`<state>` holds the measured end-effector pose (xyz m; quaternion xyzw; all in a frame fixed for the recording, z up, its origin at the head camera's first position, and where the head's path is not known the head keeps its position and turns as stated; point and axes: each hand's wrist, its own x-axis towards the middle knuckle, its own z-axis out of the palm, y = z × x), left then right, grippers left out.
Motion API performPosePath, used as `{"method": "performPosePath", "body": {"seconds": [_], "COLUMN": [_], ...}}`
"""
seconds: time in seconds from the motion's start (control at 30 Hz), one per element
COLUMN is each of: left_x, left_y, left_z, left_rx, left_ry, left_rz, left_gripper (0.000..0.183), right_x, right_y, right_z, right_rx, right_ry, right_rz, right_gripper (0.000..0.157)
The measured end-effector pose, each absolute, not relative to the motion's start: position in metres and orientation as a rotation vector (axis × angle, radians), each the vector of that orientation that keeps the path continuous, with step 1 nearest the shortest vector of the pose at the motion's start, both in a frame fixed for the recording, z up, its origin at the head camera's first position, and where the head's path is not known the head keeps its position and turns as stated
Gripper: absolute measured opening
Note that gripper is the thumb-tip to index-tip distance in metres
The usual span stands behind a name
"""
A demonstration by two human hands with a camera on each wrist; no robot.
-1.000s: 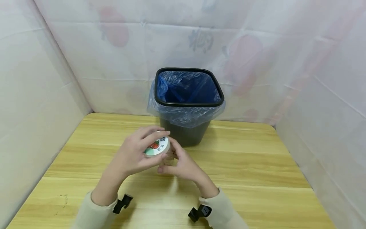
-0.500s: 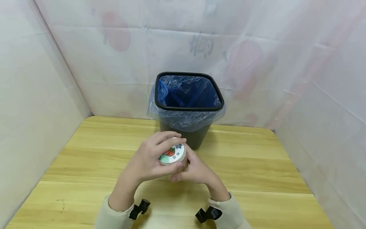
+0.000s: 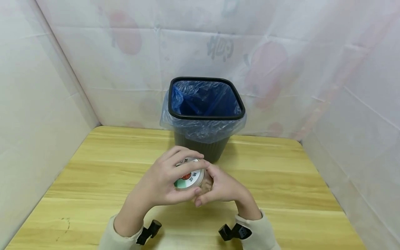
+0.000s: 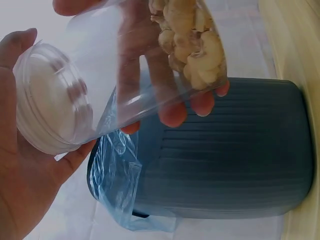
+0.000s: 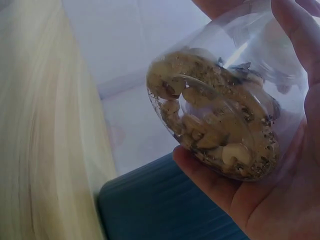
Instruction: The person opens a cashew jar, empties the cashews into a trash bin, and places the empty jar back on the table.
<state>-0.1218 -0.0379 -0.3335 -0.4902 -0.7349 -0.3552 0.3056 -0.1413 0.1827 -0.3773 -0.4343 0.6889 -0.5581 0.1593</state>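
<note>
Close in front of the bin, both hands hold a clear plastic jar [image 5: 215,115] tilted above the table. My left hand [image 3: 165,178] grips its round lid [image 3: 193,178], which bears a white and green label with a red picture. My right hand [image 3: 222,185] is wrapped round the jar's body, thumb at the near side. In the left wrist view, cashew nuts [image 4: 202,57] lie heaped toward the bottom end, and the lid still sits on the jar's mouth. The right wrist view looks at the jar's base, where dark crumbs stick among the nuts.
Behind the hands a dark ribbed bin [image 3: 203,146] stands on the wooden table [image 3: 275,180], its black rim holding a blue plastic bag [image 3: 206,130]. Pale printed cloth [image 3: 193,52] hangs behind the table and at both sides. Each wrist wears a small black camera.
Both hands have moved right and slightly toward the body with the jar. My left fingers lie farther across the lid, and more of the jar's side shows. The bin stays put.
</note>
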Motion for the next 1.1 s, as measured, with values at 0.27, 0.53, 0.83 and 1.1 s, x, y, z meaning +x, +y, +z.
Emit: {"method": "performPosePath", "body": {"seconds": [0.27, 0.53, 0.83, 1.1], "left_x": [-0.127, -0.126, -0.122, -0.132], "left_y": [-0.035, -0.036, -0.036, -0.038], "left_z": [-0.331, -0.326, -0.330, -0.332], "left_rx": [-1.309, -1.376, -1.395, -1.322], "left_ry": [-1.856, -1.713, -1.691, -1.725], "left_rz": [-0.946, -0.994, -1.008, -1.028], "left_gripper": [0.036, 0.033, 0.036, 0.030], "right_x": [-0.140, -0.141, -0.138, -0.143], "right_y": [0.184, 0.188, 0.186, 0.179], "right_z": [-0.366, -0.362, -0.369, -0.370], "right_rx": [-1.265, -1.431, -1.496, -1.449], "right_ry": [2.128, 2.137, 2.088, 2.159], "right_rz": [-1.514, -1.472, -1.503, -1.571], "right_gripper": [0.087, 0.093, 0.081, 0.080]}}
